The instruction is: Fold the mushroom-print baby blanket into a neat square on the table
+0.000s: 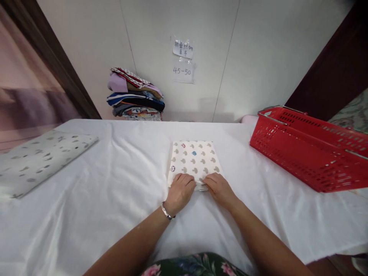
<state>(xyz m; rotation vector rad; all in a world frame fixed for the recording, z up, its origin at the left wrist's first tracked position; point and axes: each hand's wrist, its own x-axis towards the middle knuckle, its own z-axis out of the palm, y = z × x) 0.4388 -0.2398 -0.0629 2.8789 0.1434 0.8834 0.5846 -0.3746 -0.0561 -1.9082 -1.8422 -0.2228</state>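
Note:
A white cloth (194, 158) with a mushroom print lies folded into a neat, nearly square stack at the middle of the table. Most mushrooms on it are beige, with a few pink, purple and blue ones. My left hand (181, 189) has its curled fingers closed on the cloth's near edge, left of centre. A silver bracelet circles that wrist. On the same edge, a little to the right, my right hand (220, 188) pinches the fabric. Several layers show between the two hands. Both thumbs are mostly hidden.
White fabric covers the table (115, 214). A patterned white cloth (46, 157) lies flat at the left. At the right stands a red perforated basket (310, 149) with metal handles. Folded textiles (136, 94) are piled at the back, before a wall with paper signs (183, 61).

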